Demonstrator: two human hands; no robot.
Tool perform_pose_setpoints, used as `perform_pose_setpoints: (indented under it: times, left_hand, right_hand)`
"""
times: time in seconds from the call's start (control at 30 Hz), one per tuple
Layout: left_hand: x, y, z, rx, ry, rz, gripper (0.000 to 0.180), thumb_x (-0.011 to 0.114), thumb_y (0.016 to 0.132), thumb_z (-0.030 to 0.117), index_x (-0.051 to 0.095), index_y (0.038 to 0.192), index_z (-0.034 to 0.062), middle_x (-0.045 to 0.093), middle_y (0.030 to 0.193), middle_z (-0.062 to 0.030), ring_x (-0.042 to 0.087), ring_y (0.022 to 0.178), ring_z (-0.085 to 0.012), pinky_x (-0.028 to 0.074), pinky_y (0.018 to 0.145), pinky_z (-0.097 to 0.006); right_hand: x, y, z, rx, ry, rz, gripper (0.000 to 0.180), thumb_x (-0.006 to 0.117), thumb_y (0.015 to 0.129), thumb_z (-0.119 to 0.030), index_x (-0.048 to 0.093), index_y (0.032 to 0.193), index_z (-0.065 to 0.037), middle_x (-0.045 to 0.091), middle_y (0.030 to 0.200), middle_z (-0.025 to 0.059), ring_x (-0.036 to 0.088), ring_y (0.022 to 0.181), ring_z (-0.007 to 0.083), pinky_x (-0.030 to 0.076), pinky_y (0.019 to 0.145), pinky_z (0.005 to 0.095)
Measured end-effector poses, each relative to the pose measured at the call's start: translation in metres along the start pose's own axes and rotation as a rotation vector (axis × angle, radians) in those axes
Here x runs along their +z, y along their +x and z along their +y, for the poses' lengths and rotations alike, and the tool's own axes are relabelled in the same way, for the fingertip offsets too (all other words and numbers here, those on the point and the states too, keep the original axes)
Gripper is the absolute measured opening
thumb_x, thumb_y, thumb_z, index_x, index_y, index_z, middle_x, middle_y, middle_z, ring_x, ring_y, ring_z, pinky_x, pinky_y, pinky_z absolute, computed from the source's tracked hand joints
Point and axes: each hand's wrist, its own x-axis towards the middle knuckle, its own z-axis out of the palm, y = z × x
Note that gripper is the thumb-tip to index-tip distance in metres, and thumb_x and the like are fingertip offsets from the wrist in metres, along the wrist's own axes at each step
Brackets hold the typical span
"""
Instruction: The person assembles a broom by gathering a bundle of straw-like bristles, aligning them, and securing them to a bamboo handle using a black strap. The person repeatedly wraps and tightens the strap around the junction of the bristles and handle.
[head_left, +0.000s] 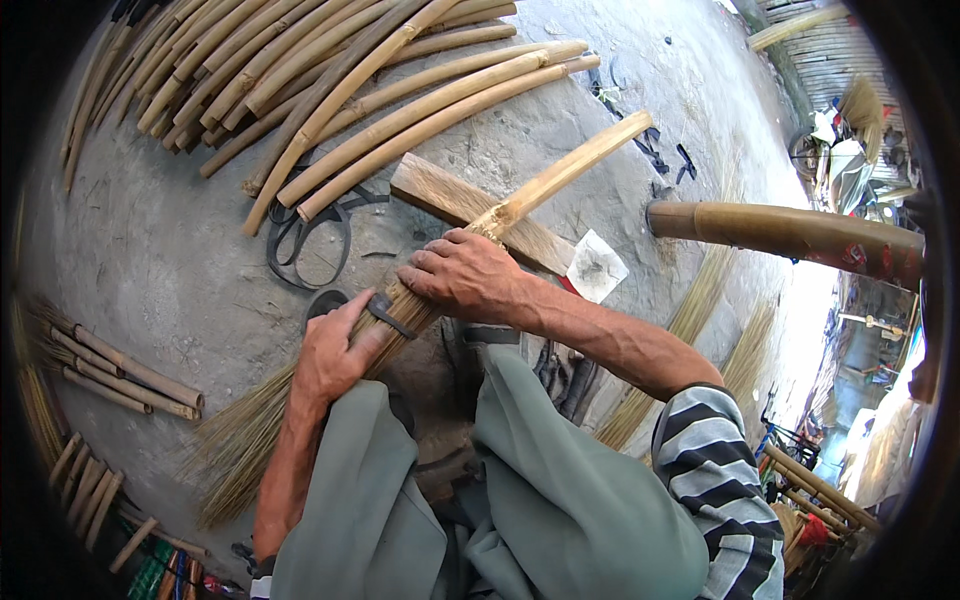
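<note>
A broom of thin straw-coloured bristles (245, 430) on a bamboo handle (575, 168) lies slantwise across my knees and the ground. Its handle points to the upper right, its bristles fan out to the lower left. My right hand (465, 272) is wrapped over the bristle tops where they meet the handle. A black rubber strip (392, 318) crosses the bound bristles just below that hand. At the strip's left end my left hand (338, 352) is closed, pinching it against the bundle's side; its fingertips are partly hidden.
Under the handle lies a wooden beam (440, 192), with a white scrap (597, 267) at its end. Bamboo poles (330, 85) are heaped at upper left, shorter pieces (125, 370) below. Loose black strips (310, 235) lie nearby. A thick bamboo post (780, 228) juts in from the right.
</note>
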Motion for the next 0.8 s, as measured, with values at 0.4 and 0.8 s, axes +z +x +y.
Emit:
perform_pose_setpoints:
  times: [0.4,0.8]
  left_hand:
    - [-0.004,-0.025,0.003,0.053,0.164,0.069,0.089,0.094,0.088,0.029,0.057,0.163,-0.0017,0.071,0.147,-0.028,0.068,0.132,-0.0489,0.053,0.113,-0.055]
    - [0.009,-0.03,0.005,0.054,0.101,0.174,0.074,0.09,0.092,0.029,0.066,0.155,-0.0012,0.074,0.143,-0.0278,0.07,0.131,-0.0453,0.053,0.114,-0.051]
  right_hand:
    - [0.006,0.007,-0.016,-0.001,-0.075,0.008,0.046,0.079,0.093,-0.032,0.066,0.132,-0.013,0.068,0.108,0.0034,0.069,0.106,0.0212,0.05,0.096,0.0386]
    - [0.01,0.019,-0.009,0.055,0.073,0.055,0.057,0.062,0.109,-0.066,0.073,0.106,-0.011,0.066,0.095,0.0063,0.066,0.097,0.0253,0.047,0.091,0.0424]
